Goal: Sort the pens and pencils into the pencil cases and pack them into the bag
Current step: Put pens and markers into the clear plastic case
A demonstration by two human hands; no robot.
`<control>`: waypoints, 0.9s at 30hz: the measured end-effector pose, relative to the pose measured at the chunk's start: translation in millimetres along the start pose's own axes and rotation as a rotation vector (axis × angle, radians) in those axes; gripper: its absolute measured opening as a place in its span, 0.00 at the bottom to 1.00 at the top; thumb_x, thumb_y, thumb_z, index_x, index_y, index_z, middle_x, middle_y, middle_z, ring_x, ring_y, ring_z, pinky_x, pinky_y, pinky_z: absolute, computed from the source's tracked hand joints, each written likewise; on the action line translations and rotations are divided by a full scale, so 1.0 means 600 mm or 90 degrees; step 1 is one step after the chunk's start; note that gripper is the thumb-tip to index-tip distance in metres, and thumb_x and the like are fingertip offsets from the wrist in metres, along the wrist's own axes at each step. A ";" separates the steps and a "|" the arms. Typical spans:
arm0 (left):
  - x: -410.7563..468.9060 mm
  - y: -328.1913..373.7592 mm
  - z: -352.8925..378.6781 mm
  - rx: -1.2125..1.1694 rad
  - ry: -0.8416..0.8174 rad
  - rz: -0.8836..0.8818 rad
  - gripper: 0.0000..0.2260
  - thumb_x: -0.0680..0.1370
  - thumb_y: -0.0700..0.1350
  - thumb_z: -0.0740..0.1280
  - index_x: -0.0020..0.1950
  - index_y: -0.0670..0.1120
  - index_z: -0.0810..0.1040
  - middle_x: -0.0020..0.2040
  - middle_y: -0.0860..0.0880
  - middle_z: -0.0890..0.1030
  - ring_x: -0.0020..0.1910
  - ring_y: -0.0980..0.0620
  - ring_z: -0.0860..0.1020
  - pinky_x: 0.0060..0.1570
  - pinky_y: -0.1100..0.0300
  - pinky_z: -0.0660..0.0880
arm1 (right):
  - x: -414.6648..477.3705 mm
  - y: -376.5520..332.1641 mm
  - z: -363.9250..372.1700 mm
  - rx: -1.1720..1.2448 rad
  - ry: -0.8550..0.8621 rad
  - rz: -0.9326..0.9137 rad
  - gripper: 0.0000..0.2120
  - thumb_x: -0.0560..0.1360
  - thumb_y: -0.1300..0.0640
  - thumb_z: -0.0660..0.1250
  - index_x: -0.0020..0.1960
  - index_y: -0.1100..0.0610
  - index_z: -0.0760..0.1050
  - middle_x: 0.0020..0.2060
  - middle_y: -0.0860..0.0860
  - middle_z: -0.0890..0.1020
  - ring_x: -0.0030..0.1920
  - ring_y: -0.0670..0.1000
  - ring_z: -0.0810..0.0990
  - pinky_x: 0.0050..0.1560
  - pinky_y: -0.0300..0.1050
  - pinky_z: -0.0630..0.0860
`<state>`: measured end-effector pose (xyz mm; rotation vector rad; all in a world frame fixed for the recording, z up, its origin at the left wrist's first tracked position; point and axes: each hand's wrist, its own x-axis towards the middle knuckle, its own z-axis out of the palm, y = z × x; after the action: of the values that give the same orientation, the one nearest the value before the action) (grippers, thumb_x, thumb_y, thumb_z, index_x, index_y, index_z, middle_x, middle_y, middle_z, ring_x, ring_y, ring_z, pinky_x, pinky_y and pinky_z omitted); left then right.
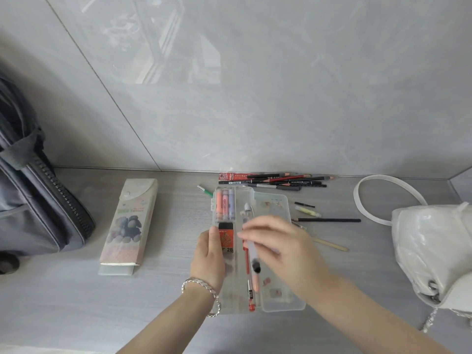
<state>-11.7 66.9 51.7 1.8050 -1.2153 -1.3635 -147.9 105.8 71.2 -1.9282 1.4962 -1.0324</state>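
The clear pencil case [281,302] lies open in the middle of the table, lid thrown to the right, its long side running away from the person. The left hand [208,254] steadies it: thumb flat along the left rim beside the orange 2B box [226,238], the other fingers curled down out of sight by the outer wall.

The right hand [278,241] is over the tray, blurred, fingers stretched leftward across a clear-barrelled pen [256,267] that lies lengthwise next to the red pen [247,261]. Whether those fingers have hold of the pen or just lie above it, the blur will not say.

Three highlighters [225,204] sit in the far-left compartment. What counts next is the loose stock. The pile of pencils [286,180] sits against the wall just beyond the case, and the black pencil [329,220] lies off to the right. Both are on the right hand's side, well out of the left's way. Their long axes run left to right, crosswise to the tray's slots, so each probably needs a quarter turn before it drops in.

The printed pencil case [129,226] waits closed on the left, with the grey bag [38,200] beyond it.
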 end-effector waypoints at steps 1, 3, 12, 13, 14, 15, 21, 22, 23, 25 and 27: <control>0.000 0.001 0.001 -0.003 -0.003 0.000 0.15 0.82 0.49 0.50 0.50 0.41 0.71 0.32 0.47 0.73 0.27 0.51 0.71 0.17 0.73 0.65 | -0.004 0.001 0.007 -0.030 -0.049 0.006 0.16 0.79 0.50 0.55 0.54 0.54 0.79 0.50 0.47 0.79 0.40 0.46 0.82 0.53 0.26 0.70; -0.001 0.001 0.000 -0.004 -0.006 -0.001 0.16 0.81 0.50 0.50 0.49 0.42 0.71 0.31 0.47 0.74 0.26 0.50 0.71 0.18 0.72 0.66 | -0.011 0.001 0.021 -0.044 -0.128 0.047 0.27 0.80 0.43 0.46 0.54 0.56 0.79 0.48 0.51 0.81 0.40 0.46 0.80 0.54 0.26 0.69; -0.003 -0.019 -0.005 0.005 -0.020 -0.008 0.15 0.81 0.51 0.49 0.47 0.45 0.71 0.33 0.46 0.77 0.26 0.50 0.73 0.19 0.72 0.68 | 0.010 0.037 0.047 -0.185 0.000 0.117 0.24 0.77 0.43 0.52 0.65 0.54 0.71 0.65 0.51 0.72 0.68 0.48 0.63 0.69 0.48 0.61; -0.004 -0.020 -0.004 0.011 -0.024 -0.005 0.14 0.81 0.51 0.49 0.47 0.46 0.71 0.33 0.47 0.77 0.26 0.51 0.73 0.20 0.72 0.68 | 0.014 0.040 0.053 -0.215 -0.028 0.137 0.30 0.76 0.38 0.47 0.68 0.54 0.68 0.68 0.51 0.70 0.70 0.49 0.61 0.71 0.47 0.55; -0.005 -0.022 -0.004 0.017 -0.025 -0.003 0.14 0.81 0.51 0.49 0.46 0.46 0.71 0.34 0.47 0.77 0.27 0.51 0.73 0.20 0.72 0.68 | 0.015 0.043 0.059 -0.248 -0.051 0.152 0.33 0.76 0.36 0.43 0.69 0.55 0.66 0.68 0.52 0.69 0.71 0.51 0.60 0.71 0.47 0.54; -0.006 -0.023 -0.004 0.022 -0.027 -0.003 0.14 0.81 0.51 0.49 0.46 0.47 0.71 0.34 0.47 0.77 0.27 0.51 0.74 0.20 0.72 0.68 | 0.014 0.044 0.066 -0.280 -0.056 0.155 0.34 0.76 0.36 0.41 0.67 0.56 0.68 0.66 0.53 0.72 0.70 0.53 0.62 0.71 0.50 0.58; -0.005 -0.035 -0.003 0.040 -0.036 -0.020 0.15 0.81 0.51 0.50 0.43 0.47 0.71 0.33 0.47 0.77 0.27 0.50 0.73 0.24 0.65 0.71 | 0.003 0.052 0.084 -0.352 -0.002 0.153 0.28 0.75 0.39 0.51 0.58 0.58 0.75 0.52 0.51 0.80 0.58 0.53 0.69 0.59 0.51 0.75; -0.006 -0.037 -0.002 0.040 -0.037 -0.023 0.15 0.81 0.51 0.50 0.42 0.48 0.71 0.33 0.47 0.77 0.27 0.50 0.73 0.25 0.64 0.71 | 0.000 0.054 0.086 -0.353 0.000 0.153 0.28 0.74 0.38 0.52 0.58 0.58 0.75 0.52 0.51 0.79 0.59 0.53 0.71 0.60 0.51 0.75; -0.006 -0.039 0.000 0.040 -0.042 -0.026 0.15 0.81 0.51 0.50 0.43 0.48 0.72 0.34 0.47 0.77 0.28 0.50 0.73 0.28 0.62 0.71 | -0.003 0.054 0.086 -0.350 -0.016 0.162 0.29 0.73 0.37 0.53 0.59 0.58 0.74 0.53 0.51 0.79 0.59 0.54 0.71 0.60 0.52 0.74; -0.005 -0.042 0.004 0.039 -0.052 -0.032 0.15 0.81 0.51 0.50 0.44 0.47 0.72 0.34 0.48 0.77 0.29 0.50 0.73 0.30 0.59 0.71 | -0.008 0.049 0.086 -0.333 -0.073 0.175 0.35 0.74 0.33 0.48 0.64 0.59 0.70 0.61 0.52 0.74 0.64 0.54 0.65 0.65 0.54 0.70; 0.001 -0.042 0.007 0.040 -0.058 -0.046 0.15 0.81 0.51 0.50 0.42 0.47 0.71 0.33 0.47 0.76 0.28 0.50 0.73 0.27 0.62 0.71 | -0.006 0.046 0.075 -0.270 -0.146 0.192 0.43 0.69 0.28 0.38 0.73 0.56 0.58 0.72 0.53 0.60 0.72 0.54 0.51 0.72 0.55 0.55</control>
<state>-7.7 77.7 29.0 1.8642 -1.2646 -1.4779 -128.9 98.4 22.5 -1.9240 1.9025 -0.3696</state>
